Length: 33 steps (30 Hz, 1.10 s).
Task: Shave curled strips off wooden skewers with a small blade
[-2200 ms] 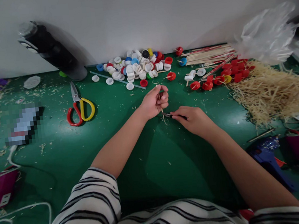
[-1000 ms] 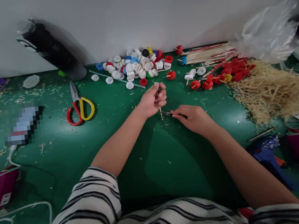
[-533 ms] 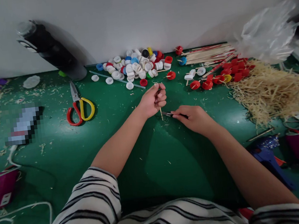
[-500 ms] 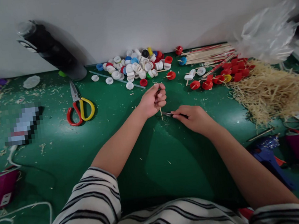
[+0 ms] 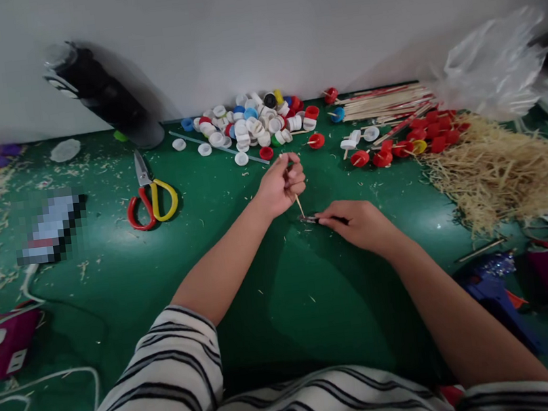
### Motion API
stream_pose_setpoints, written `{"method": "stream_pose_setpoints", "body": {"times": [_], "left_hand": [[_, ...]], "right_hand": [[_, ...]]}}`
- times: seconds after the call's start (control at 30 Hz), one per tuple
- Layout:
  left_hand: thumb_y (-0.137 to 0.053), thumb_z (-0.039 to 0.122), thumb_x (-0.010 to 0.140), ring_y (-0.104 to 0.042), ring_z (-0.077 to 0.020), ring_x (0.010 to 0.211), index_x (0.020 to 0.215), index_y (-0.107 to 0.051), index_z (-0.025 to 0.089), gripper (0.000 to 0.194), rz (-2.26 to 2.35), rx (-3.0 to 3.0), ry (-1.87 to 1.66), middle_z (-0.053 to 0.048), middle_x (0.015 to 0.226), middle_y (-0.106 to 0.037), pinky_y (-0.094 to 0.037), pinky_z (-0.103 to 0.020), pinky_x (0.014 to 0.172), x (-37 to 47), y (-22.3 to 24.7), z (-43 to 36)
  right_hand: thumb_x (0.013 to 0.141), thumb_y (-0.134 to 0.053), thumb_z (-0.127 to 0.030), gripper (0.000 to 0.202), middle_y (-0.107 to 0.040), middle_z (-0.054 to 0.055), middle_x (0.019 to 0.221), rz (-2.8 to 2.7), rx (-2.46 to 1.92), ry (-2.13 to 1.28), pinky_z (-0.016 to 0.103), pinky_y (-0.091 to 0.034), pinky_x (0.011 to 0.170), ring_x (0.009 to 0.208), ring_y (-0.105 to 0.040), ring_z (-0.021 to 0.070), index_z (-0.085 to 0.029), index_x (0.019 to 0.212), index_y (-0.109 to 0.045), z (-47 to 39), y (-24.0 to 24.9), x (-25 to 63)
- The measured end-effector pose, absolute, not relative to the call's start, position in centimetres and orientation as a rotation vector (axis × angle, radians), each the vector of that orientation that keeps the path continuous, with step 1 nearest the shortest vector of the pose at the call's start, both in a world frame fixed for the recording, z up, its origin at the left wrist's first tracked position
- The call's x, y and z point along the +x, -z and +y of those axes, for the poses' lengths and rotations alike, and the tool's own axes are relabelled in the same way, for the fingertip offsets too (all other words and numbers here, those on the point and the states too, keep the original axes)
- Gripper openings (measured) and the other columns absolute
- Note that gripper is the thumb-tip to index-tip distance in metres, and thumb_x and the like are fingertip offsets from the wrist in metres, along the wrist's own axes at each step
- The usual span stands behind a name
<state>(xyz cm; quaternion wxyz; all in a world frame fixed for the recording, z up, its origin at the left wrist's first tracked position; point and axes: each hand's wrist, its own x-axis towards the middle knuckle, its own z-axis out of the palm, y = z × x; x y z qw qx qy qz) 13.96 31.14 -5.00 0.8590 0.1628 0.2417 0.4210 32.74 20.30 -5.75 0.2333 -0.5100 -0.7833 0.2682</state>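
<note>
My left hand (image 5: 281,183) is closed around a thin wooden stick (image 5: 300,206) that slants down out of its fist. My right hand (image 5: 352,223) grips a small knife (image 5: 310,219) with a dark handle. Its metal blade meets the stick near the lower tip; the far end of the stick is hidden inside my left fingers. Fine wood shavings lie on the green table (image 5: 284,296) around both hands.
Beyond my hands lie a heap of bottle caps (image 5: 255,125), a bundle of sticks (image 5: 386,103) and red caps on sticks (image 5: 436,127). Scissors (image 5: 149,196), a phone (image 5: 51,224) and a black bottle (image 5: 107,92) are leftward. Wood shavings (image 5: 502,173) and a blue glue gun (image 5: 496,292) are rightward.
The knife has moved down along the stick, from beside it to its lower tip. My left hand has hardly moved and still holds the stick. The whole view has shifted slightly.
</note>
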Motion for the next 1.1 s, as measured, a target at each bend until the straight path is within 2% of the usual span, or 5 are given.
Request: {"method": "stream_pose_setpoints", "body": {"times": [0.23,0.37,0.53,1.1], "left_hand": [[-0.034,0.031,0.110,-0.029,-0.0026,0.038,0.079,-0.053,0.015,0.040,0.490,0.304,-0.829,0.006,0.053,-0.037,-0.016,-0.015,0.038,14.0,5.1,31.2],[-0.034,0.032,0.110,-0.029,-0.0025,0.038,0.080,-0.053,0.015,0.039,0.494,0.288,-0.812,0.007,0.053,-0.036,-0.015,-0.015,0.038,13.9,5.2,31.4],[-0.033,0.032,0.110,-0.029,-0.0026,0.038,0.079,-0.054,0.015,0.040,0.496,0.295,-0.811,0.007,0.053,-0.035,-0.014,-0.015,0.037,13.9,5.1,31.3],[-0.037,0.029,0.109,-0.030,-0.0021,0.038,0.080,-0.058,0.013,0.038,0.491,0.362,-0.810,0.007,0.054,-0.035,-0.016,-0.014,0.036,13.9,5.4,31.0]], "right_hand": [[0.096,-0.063,-0.035,0.019,-0.078,0.002,0.092,-2.073,-1.308,-0.875,0.029,-0.051,0.070,0.082,-0.070,0.0172,-0.025,0.100,-0.079,20.6,5.5,33.2],[0.096,-0.063,-0.035,0.020,-0.077,0.003,0.090,-2.002,-1.324,-0.750,0.030,-0.051,0.068,0.076,-0.069,0.0165,-0.025,0.101,-0.079,20.5,5.7,32.7],[0.098,-0.060,-0.032,0.021,-0.077,0.004,0.094,-2.007,-1.338,-0.582,0.033,-0.054,0.075,0.084,-0.071,0.0187,-0.025,0.102,-0.079,20.7,6.1,31.7],[0.098,-0.059,-0.032,0.019,-0.079,0.003,0.096,-2.108,-1.333,-0.697,0.032,-0.053,0.075,0.086,-0.072,0.0188,-0.024,0.101,-0.076,21.0,6.1,32.3]]}}
